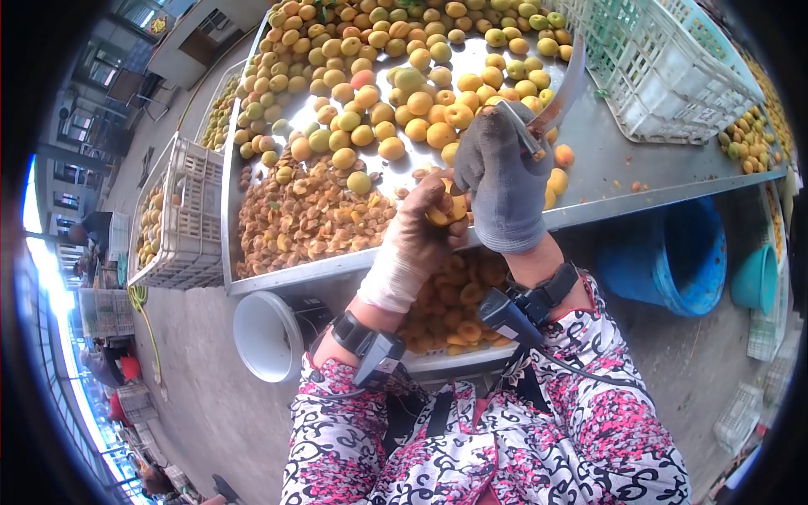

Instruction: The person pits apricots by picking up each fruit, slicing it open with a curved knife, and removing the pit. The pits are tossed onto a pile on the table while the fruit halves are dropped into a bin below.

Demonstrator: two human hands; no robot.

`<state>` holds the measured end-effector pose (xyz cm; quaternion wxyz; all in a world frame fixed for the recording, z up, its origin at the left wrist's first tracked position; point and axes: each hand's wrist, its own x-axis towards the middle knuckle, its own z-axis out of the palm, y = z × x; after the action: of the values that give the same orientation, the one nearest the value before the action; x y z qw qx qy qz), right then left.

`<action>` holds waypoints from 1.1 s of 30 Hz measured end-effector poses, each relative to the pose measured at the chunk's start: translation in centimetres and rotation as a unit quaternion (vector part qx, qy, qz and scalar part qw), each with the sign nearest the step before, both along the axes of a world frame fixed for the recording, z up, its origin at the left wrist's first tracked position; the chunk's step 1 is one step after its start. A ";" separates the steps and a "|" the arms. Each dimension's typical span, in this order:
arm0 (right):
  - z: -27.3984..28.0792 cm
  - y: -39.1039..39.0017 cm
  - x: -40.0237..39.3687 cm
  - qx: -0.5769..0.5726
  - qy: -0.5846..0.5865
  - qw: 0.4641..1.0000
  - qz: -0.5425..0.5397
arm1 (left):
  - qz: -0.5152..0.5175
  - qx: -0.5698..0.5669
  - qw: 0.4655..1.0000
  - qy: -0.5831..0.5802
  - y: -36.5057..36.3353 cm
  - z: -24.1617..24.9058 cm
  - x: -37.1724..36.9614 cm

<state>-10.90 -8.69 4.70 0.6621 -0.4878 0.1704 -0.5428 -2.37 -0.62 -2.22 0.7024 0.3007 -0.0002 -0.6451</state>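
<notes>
My left hand [419, 227], in a stained whitish glove, is closed around a yellow-orange apricot [443, 210] just over the front edge of the metal table [598, 200]. Beside it, my right hand [505, 172] wears a grey glove and grips a knife [572, 80] with a long, slightly curved blade pointing up and away. The two hands nearly touch, and the fingers partly hide the apricot. Behind them many whole apricots [417, 103] are spread over the table. A heap of brown apricot stones [316, 215] lies to the left. Below the hands sits a crate of apricot halves [454, 307].
A white plastic crate [665, 84] stands on the table's right side. Under the table edge are a blue bucket [686, 261], a teal bucket [755, 279] and a white bucket [265, 337]. Another crate with apricots [189, 215] is at the left.
</notes>
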 end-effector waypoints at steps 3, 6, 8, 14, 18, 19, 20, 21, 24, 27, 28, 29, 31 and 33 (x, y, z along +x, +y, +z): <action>0.3 0.4 0.6 -0.001 0.008 1.000 -0.006 | -0.014 -0.054 0.998 -0.033 -0.1 -0.6 0.2; -0.3 0.0 0.8 0.042 -0.028 0.999 0.020 | 0.036 -0.023 0.998 -0.043 -0.2 -0.4 -0.2; -1.0 -1.1 0.6 0.076 -0.066 0.994 0.047 | -0.002 -0.060 0.997 -0.049 0.4 0.0 0.4; -0.9 -2.1 1.0 0.203 -0.141 0.964 0.097 | -0.051 -0.075 0.995 -0.041 0.6 0.5 0.7; -1.0 -2.5 1.0 0.266 -0.162 0.945 0.104 | -0.066 -0.136 0.988 0.001 0.9 0.2 0.7; -1.1 -2.6 1.0 0.310 -0.172 0.930 0.101 | -0.068 -0.151 0.986 -0.001 1.0 0.3 0.7; -1.2 -2.7 1.0 0.310 -0.172 0.930 0.101 | -0.068 -0.151 0.986 -0.001 1.1 0.5 0.6; -1.1 -2.7 0.9 0.285 -0.159 0.940 0.100 | -0.058 -0.104 0.992 -0.029 1.1 1.1 0.5; -0.6 -1.9 0.6 0.216 -0.131 0.962 0.104 | -0.043 -0.045 0.995 -0.084 1.0 1.9 0.5; 0.3 -0.1 1.0 0.149 -0.112 0.978 0.091 | -0.013 -0.024 0.993 -0.117 0.9 1.0 0.2; 0.3 0.4 1.6 0.112 -0.059 0.991 0.042 | 0.012 -0.018 0.992 -0.126 0.9 0.8 0.2; 0.3 0.7 1.8 0.074 -0.006 0.997 -0.007 | 0.011 -0.018 0.992 -0.126 0.9 0.7 0.2; -0.9 -0.9 1.2 0.132 -0.074 0.986 0.064 | -0.013 -0.024 0.991 -0.129 1.1 1.4 0.3; -1.0 -2.1 1.1 0.223 -0.161 0.954 0.123 | -0.040 -0.057 0.993 -0.096 1.1 1.4 0.7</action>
<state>-9.84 -10.76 3.66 0.8340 -0.2514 0.1170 -0.4771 -1.68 0.48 -0.86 0.6887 0.3201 -0.1163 -0.6400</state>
